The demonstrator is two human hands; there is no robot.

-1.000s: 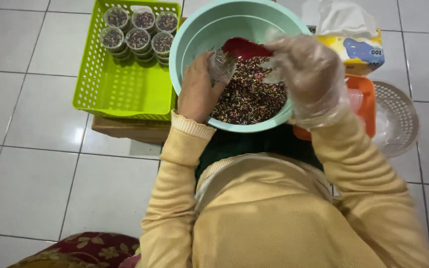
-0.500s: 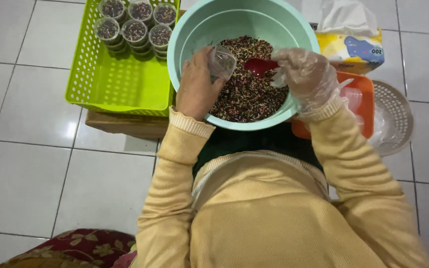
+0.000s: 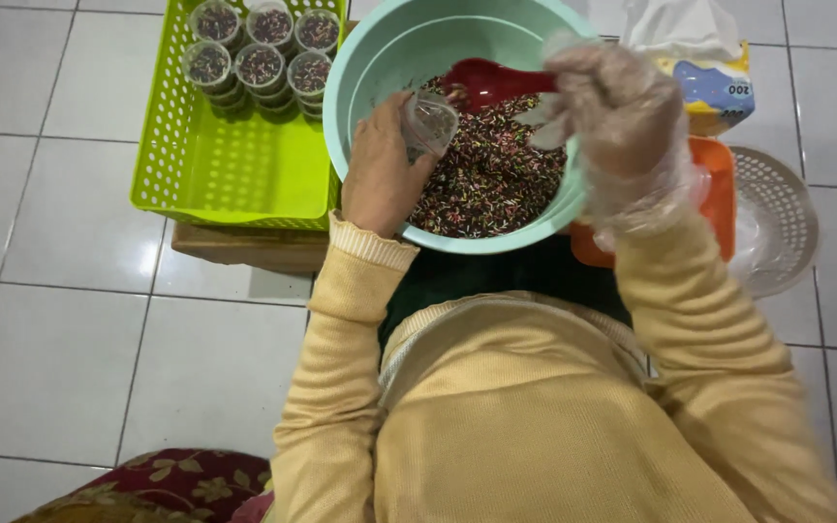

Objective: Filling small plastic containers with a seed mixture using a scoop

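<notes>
**Hands working close together inside the bowl**

Your left hand is gripping a small clear cup, tilting it over the sprinkles inside the mint bowl. Your right hand, wearing a thin plastic glove, is clenching the handle of a red scoop just beside the cup. The bowl's near rim is sitting against your lap, and its left edge is touching the green basket, where filled cups are crowding the far corner. The basket's near half is lying open. On the right, an orange tray, a tissue pack and a white strainer are hemming in your elbow.
</notes>
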